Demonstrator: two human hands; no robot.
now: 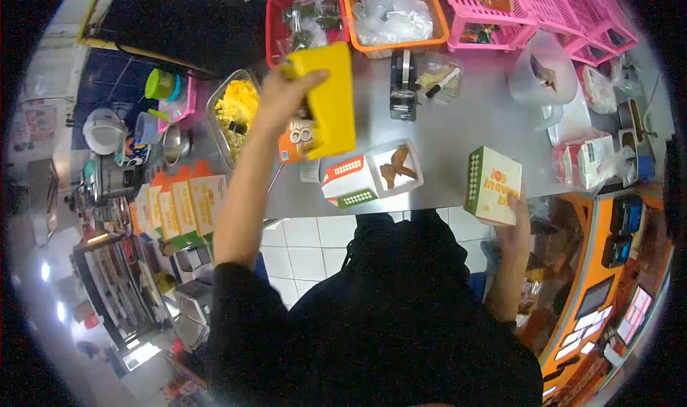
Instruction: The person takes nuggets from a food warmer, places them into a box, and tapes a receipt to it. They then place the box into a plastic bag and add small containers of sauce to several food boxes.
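Note:
My left hand (pixel 286 96) grips a bright yellow flat panel (pixel 335 103) by its left side, tilted up over the metal counter (pixel 479 114). Partly behind the panel stands an orange printed container (pixel 292 139) with a cartoon face. Held at the counter's front edge is a closed paper food box (pixel 494 185), white with a green checkered side, and my right hand (pixel 514 217) is wrapped round its lower right corner. Between my hands lies an open food box (pixel 348 182), its lid folded to the left and pieces of fried chicken (pixel 397 169) inside.
At the left is a clear tub of yellow shredded food (pixel 236 106). A red basket (pixel 272 21) and an orange basket (pixel 438 38) of plastic bags stand at the back, beside pink racks (pixel 494 38). A tape dispenser (pixel 403 85) and a white pitcher (pixel 537 71) are nearer.

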